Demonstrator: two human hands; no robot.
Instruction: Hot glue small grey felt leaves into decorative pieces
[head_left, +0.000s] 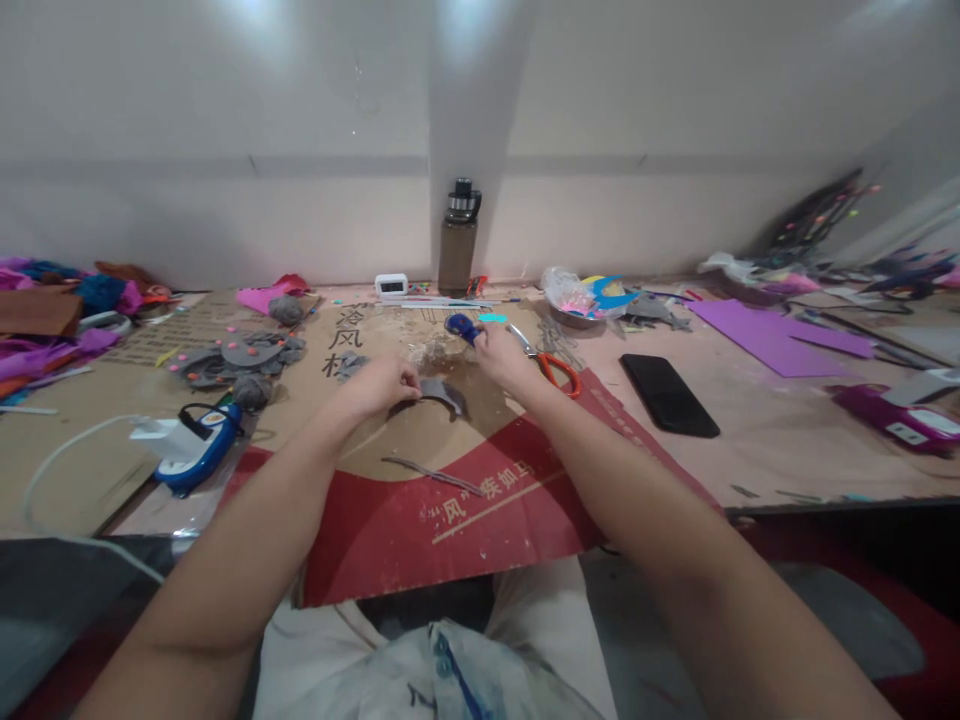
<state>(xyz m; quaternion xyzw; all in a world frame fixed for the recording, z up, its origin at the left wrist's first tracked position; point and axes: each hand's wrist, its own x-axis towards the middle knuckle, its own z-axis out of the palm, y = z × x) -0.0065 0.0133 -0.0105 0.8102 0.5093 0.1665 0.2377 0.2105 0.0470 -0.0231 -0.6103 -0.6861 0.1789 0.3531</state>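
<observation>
My left hand [394, 382] is closed in a pinch on the edge of a curved grey felt piece [444, 394], held just over the cardboard sheet [375, 435]. My right hand [501, 355] is closed at the end of a small dark blue rounded object [460, 326]; its exact kind is unclear. Beside the right wrist lie scissors [561, 374] with orange-red handles. Thin grey strips [431, 473] rest on the cardboard nearer to me. Crumpled grey scraps [351, 367] sit behind the left hand.
A bottle [458, 245] and a small white digital display [391, 287] stand by the wall. Grey cut pieces [236, 360] and a blue power strip [201, 450] are at left. At right are a black phone [669, 396], a purple sheet [776, 335] and a bowl [581, 318].
</observation>
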